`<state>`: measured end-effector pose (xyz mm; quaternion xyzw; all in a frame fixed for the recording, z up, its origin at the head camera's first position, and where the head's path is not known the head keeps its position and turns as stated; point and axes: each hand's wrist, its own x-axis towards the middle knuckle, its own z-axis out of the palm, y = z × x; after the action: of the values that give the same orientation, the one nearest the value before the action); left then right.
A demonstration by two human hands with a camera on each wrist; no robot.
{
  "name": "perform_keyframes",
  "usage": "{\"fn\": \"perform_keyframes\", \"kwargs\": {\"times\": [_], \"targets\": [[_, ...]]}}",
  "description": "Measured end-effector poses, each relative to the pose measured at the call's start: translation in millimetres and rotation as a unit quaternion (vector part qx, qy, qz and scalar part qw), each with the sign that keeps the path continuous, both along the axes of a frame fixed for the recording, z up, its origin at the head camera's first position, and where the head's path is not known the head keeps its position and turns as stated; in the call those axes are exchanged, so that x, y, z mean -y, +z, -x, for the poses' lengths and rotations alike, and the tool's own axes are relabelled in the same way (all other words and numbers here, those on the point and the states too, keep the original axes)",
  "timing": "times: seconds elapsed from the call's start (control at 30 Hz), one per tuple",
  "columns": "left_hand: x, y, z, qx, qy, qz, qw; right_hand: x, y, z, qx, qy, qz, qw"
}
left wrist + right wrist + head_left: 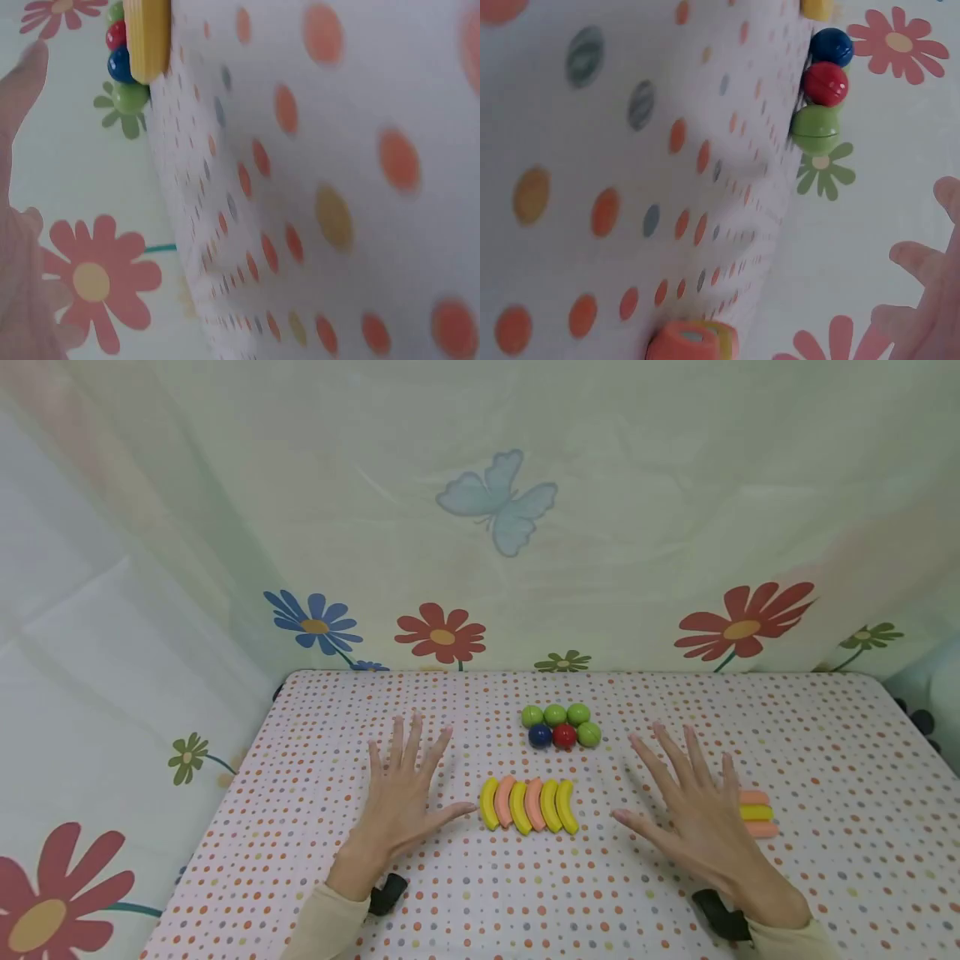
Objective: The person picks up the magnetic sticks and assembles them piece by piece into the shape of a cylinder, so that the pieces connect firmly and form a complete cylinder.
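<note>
My left hand [398,797] is spread above the dotted cloth with straight fingers, holding nothing. To the right of its thumb lies a row of toy bananas [520,807], some yellow and some pink, side by side. My right hand [701,822] is spread too, fingers straight and apart, nothing in its grasp. Partly hidden behind that hand lie pink and yellow pieces [757,812]. Beyond the row sit small round balls in two lines: several green ones [555,715], a blue one [540,736] and a red one [565,736].
The table [450,893] wears a white cloth with coloured dots. Behind it hangs a pale curtain [615,527] printed with flowers and a butterfly, continuing along the left side. Dark round objects [922,722] show past the table's right edge.
</note>
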<state>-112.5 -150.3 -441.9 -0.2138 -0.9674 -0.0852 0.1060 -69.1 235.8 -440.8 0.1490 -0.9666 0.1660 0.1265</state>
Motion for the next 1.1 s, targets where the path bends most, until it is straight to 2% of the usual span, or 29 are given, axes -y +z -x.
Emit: {"fn": "perform_keyframes", "kwargs": {"times": [0.13, 0.23, 0.4, 0.47, 0.53, 0.63, 0.73, 0.8, 0.9, 1.1], "targets": [[-12.9, 4.9, 0.0, 0.004, -0.045, -0.039, 0.9982, 6.1, 7.1, 4.9, -0.003, 0.02, 0.039, 0.999], [-29.3, 9.7, -1.6, 0.009, -0.09, -0.069, 0.9935, 12.5, 11.3, 12.1, -0.011, 0.036, 0.065, 0.997], [-64.4, 17.7, -6.5, 0.026, -0.146, -0.082, 0.9856, 25.8, 21.1, 29.0, -0.062, 0.056, 0.083, 0.993], [-79.4, 18.6, -9.6, 0.03, -0.162, -0.063, 0.9843, 31.4, 25.7, 36.4, -0.079, 0.059, 0.093, 0.991], [-94.6, 17.1, -13.4, 0.02, -0.173, -0.017, 0.9846, 36.1, 28.6, 44.5, -0.075, 0.062, 0.116, 0.988], [-114.4, 12.0, -19.9, -0.013, -0.178, 0.071, 0.9814, 41.4, 28.4, 58.1, -0.036, 0.056, 0.143, 0.987], [-128.2, 5.9, -25.5, -0.052, -0.174, 0.136, 0.974, 45.4, 24.5, 69.5, 0.016, 0.042, 0.151, 0.988], [-133.4, 2.6, -27.9, -0.063, -0.168, 0.152, 0.9718, 47.6, 21.2, 75.4, 0.045, 0.027, 0.147, 0.988], [-138.1, 0.4, -29.2, -0.057, -0.163, 0.166, 0.9709, 50.1, 17.4, 81.8, 0.076, 0.0, 0.143, 0.987], [-142.5, -0.8, -30.6, -0.044, -0.176, 0.18, 0.9667, 50.7, 10.9, 88.6, 0.102, -0.021, 0.154, 0.982]]}}
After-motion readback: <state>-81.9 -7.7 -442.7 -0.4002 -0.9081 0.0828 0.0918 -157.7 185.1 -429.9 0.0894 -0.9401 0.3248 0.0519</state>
